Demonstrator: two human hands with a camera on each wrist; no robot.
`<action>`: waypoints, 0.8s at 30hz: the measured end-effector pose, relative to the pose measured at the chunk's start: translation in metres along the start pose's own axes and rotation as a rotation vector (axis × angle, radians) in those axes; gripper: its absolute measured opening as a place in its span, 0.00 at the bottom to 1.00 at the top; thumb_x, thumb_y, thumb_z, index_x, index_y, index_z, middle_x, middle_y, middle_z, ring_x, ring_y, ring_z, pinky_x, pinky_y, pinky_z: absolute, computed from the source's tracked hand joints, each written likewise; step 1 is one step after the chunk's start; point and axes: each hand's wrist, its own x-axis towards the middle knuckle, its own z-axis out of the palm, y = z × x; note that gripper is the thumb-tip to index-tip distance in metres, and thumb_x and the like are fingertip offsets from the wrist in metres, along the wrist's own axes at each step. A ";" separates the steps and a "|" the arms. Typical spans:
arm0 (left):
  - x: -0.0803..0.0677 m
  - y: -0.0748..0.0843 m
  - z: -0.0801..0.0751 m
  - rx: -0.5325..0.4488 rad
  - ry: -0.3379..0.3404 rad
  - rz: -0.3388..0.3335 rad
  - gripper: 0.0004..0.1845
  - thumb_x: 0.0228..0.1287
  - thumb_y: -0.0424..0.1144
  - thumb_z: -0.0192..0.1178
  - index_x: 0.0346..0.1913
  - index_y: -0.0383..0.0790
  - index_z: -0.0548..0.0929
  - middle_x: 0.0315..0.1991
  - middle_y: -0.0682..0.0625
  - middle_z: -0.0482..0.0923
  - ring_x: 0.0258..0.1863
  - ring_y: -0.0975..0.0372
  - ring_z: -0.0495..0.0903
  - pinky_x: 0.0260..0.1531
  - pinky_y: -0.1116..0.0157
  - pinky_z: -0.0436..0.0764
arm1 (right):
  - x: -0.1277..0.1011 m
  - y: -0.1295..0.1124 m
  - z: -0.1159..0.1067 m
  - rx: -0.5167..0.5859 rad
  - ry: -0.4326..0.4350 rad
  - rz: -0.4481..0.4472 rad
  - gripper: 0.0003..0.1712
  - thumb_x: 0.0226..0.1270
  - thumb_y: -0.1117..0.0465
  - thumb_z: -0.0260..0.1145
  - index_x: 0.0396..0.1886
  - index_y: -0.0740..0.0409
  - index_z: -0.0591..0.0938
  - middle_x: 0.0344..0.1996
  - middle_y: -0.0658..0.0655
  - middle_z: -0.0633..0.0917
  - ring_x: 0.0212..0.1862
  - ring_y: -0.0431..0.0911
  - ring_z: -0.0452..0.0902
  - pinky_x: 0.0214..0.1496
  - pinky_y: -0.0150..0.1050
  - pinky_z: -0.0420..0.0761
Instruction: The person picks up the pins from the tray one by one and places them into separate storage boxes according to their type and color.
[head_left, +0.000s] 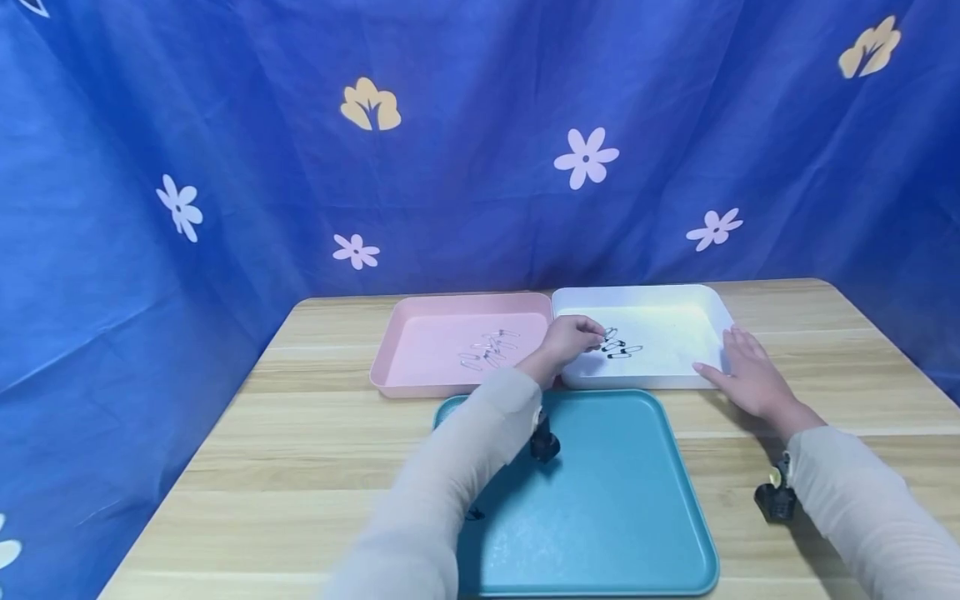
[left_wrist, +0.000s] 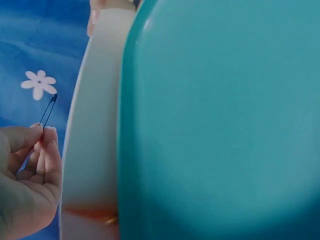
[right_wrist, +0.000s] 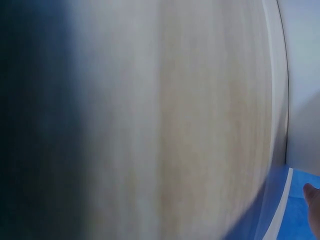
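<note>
My left hand (head_left: 572,340) pinches a black safety pin (left_wrist: 48,111) between thumb and fingertips, over the left part of the white tray (head_left: 675,380). Several black safety pins (head_left: 622,353) lie in that tray just beyond the fingertips. At the tray's right side is my right hand (head_left: 752,375), fingers straight and thumb spread toward the front corner. Whether it touches the rim I cannot tell. Only the tip of one finger of the right hand (right_wrist: 314,206) shows in the right wrist view.
Left of the white tray stands a pink tray (head_left: 420,379) with several silver safety pins (head_left: 491,350). In front is a teal tray (head_left: 600,508), partly hidden by my left sleeve; something small and black (head_left: 474,514) lies by the sleeve. A blue curtain (head_left: 465,183) hangs behind the wooden table (head_left: 300,467).
</note>
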 end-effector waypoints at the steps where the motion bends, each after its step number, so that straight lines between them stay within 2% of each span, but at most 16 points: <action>1: 0.003 0.000 0.003 0.018 0.013 0.000 0.05 0.53 0.30 0.58 0.33 0.35 0.82 0.27 0.50 0.79 0.24 0.66 0.74 0.29 0.72 0.74 | 0.000 0.000 -0.001 -0.001 0.002 0.001 0.49 0.62 0.39 0.43 0.61 0.78 0.41 0.61 0.76 0.41 0.63 0.62 0.30 0.60 0.56 0.35; 4: 0.012 -0.001 0.011 0.109 0.059 0.018 0.04 0.51 0.31 0.60 0.31 0.38 0.83 0.25 0.52 0.79 0.23 0.67 0.72 0.25 0.75 0.70 | 0.000 -0.001 -0.002 -0.001 0.008 0.000 0.49 0.62 0.39 0.44 0.61 0.78 0.42 0.61 0.76 0.42 0.63 0.62 0.31 0.60 0.56 0.36; 7: 0.021 0.000 0.018 0.169 0.097 -0.002 0.04 0.51 0.32 0.60 0.30 0.41 0.84 0.26 0.54 0.79 0.26 0.67 0.72 0.31 0.75 0.69 | 0.000 -0.002 -0.002 -0.007 0.014 -0.002 0.49 0.62 0.40 0.44 0.61 0.78 0.42 0.60 0.76 0.43 0.63 0.62 0.32 0.60 0.56 0.37; 10: 0.027 0.002 0.024 0.191 0.125 -0.036 0.04 0.52 0.33 0.59 0.29 0.42 0.84 0.28 0.55 0.79 0.33 0.66 0.73 0.41 0.72 0.68 | 0.000 -0.002 -0.002 -0.014 0.015 0.000 0.48 0.62 0.40 0.44 0.61 0.78 0.43 0.60 0.76 0.43 0.63 0.62 0.32 0.60 0.56 0.36; 15: 0.034 0.003 0.035 0.186 0.172 -0.090 0.05 0.52 0.32 0.59 0.28 0.42 0.85 0.29 0.55 0.79 0.37 0.64 0.73 0.42 0.71 0.68 | 0.001 -0.002 -0.002 -0.023 0.006 -0.001 0.48 0.62 0.40 0.43 0.61 0.78 0.42 0.60 0.76 0.43 0.63 0.62 0.31 0.61 0.55 0.35; 19: 0.036 0.003 0.041 0.183 0.185 -0.112 0.06 0.51 0.30 0.59 0.27 0.42 0.85 0.30 0.55 0.79 0.37 0.64 0.73 0.40 0.72 0.69 | 0.002 -0.001 -0.001 -0.033 -0.003 0.008 0.48 0.62 0.39 0.42 0.61 0.78 0.42 0.61 0.76 0.42 0.63 0.62 0.31 0.60 0.55 0.35; 24: 0.039 -0.001 0.047 0.256 0.170 -0.107 0.05 0.50 0.31 0.59 0.27 0.43 0.85 0.28 0.55 0.79 0.34 0.64 0.73 0.40 0.73 0.68 | 0.003 0.000 0.000 -0.038 0.000 0.016 0.48 0.62 0.39 0.42 0.61 0.77 0.42 0.61 0.76 0.42 0.63 0.62 0.31 0.60 0.55 0.36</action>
